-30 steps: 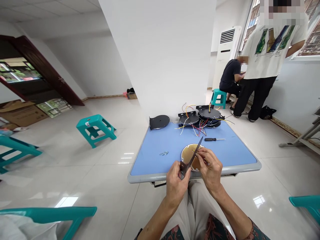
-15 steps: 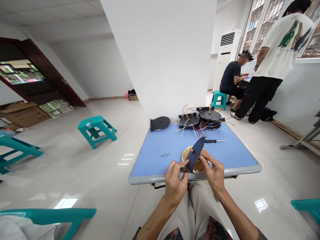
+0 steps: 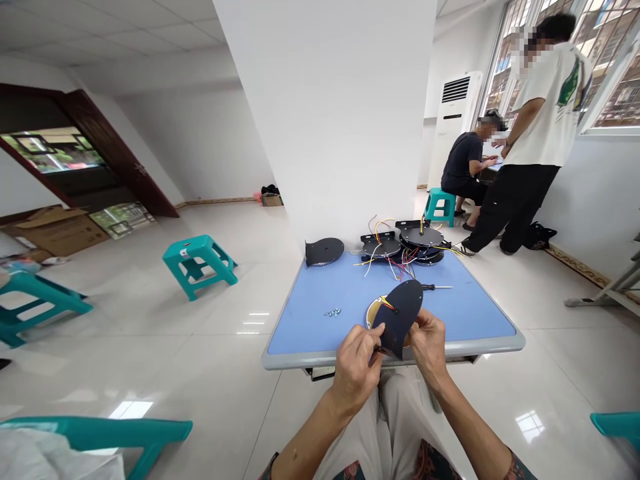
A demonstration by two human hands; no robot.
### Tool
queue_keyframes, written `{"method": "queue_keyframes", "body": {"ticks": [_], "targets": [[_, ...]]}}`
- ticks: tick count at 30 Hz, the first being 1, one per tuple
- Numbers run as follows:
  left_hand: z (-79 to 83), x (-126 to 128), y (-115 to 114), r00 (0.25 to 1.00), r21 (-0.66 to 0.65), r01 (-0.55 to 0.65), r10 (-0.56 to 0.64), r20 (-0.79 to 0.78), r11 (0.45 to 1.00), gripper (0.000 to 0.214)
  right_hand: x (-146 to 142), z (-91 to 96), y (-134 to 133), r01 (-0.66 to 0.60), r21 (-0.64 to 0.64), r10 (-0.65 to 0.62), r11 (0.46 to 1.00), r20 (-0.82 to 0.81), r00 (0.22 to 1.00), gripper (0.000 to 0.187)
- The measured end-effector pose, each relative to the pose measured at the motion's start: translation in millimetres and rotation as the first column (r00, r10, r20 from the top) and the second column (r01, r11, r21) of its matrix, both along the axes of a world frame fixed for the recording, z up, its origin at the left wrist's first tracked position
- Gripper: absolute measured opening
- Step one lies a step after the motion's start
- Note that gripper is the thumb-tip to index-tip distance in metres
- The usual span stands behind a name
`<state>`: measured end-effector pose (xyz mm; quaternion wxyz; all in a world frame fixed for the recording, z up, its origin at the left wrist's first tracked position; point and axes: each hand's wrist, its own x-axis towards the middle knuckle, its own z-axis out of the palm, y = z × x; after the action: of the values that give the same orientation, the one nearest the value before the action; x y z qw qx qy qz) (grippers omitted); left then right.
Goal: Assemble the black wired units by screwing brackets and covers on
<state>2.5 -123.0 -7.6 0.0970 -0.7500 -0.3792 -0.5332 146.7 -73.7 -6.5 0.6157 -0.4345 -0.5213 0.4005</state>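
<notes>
My left hand (image 3: 357, 360) pinches the lower left edge of a black plate (image 3: 404, 310) with one rounded end, tilted up over the table's front edge. Red and yellow wires (image 3: 386, 303) come out of a small hole in the plate. My right hand (image 3: 429, 340) is closed at the plate's right edge; its fingertips are behind the plate, so what they grip is hidden. Partly covered by the plate, a round tan disc with a pale rim (image 3: 373, 309) lies on the blue tabletop (image 3: 310, 333). Several small screws (image 3: 333, 312) lie to the left.
A screwdriver (image 3: 437, 287) lies behind the plate. Stacked black round-ended units (image 3: 423, 235) with loose wires stand at the back right, and another black plate (image 3: 325, 251) at the back left. Green stools (image 3: 200, 263) stand on the floor. Two people are by the window.
The black plate has turned from nearly edge-on to show its broad face, covering more of the tan disc. My right fingertips have gone out of sight behind it.
</notes>
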Motion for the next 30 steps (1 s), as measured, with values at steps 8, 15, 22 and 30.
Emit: {"method": "queue_keyframes", "body": {"ticks": [8,15,22,30], "targets": [[14.4,-17,11,0.965,0.187,-0.095,0.137,-0.223,0.978,0.024,40,14.1,7,0.179,0.257,-0.263,0.950,0.346,0.901,0.029],[22.5,-25,27,0.913,0.289,-0.097,0.200,-0.355,0.952,0.024,43,75.0,12,-0.105,0.640,-0.400,0.761,0.591,0.700,0.014],[33.1,-30,28,0.878,0.209,-0.022,0.118,-0.464,0.978,0.027,19,79.8,43,-0.301,0.381,-0.130,0.874,0.781,0.610,0.019],[42.3,-45,49,0.806,0.053,0.108,-0.056,-0.589,0.993,0.030,13,101.3,54,-0.208,0.220,0.011,0.953,0.661,0.750,0.018]]}}
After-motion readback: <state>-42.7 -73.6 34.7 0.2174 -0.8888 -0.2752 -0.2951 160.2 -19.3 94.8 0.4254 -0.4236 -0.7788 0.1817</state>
